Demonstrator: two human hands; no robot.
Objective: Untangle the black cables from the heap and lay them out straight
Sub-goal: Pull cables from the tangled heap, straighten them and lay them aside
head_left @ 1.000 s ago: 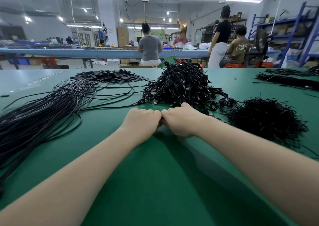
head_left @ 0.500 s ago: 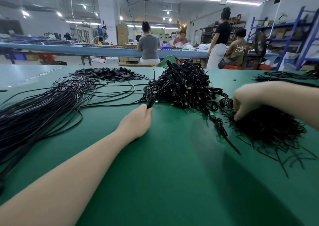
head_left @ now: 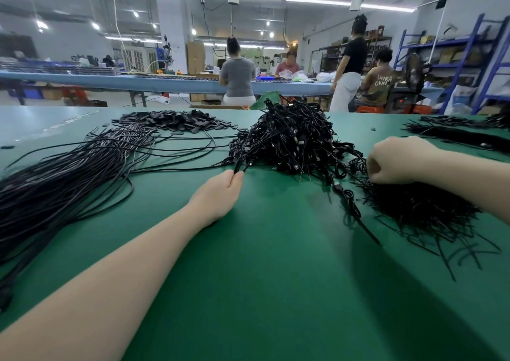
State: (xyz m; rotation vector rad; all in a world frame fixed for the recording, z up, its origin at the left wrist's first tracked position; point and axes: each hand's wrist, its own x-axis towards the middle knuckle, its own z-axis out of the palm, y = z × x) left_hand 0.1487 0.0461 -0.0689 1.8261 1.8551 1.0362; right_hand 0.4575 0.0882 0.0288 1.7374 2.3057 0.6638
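Lower centre of the frame is bare green table (head_left: 276,291). Just above it, the left hand (head_left: 218,192) pinches a black cable (head_left: 240,165) running out of the tangled heap (head_left: 292,140) at centre; at right, the right hand (head_left: 397,159) curls its fingers over short black ties (head_left: 425,211) (whether it grips any I cannot tell). Laid-out cables (head_left: 69,176) fan across the left. These look light, limp and snag-prone: best held near the plug end
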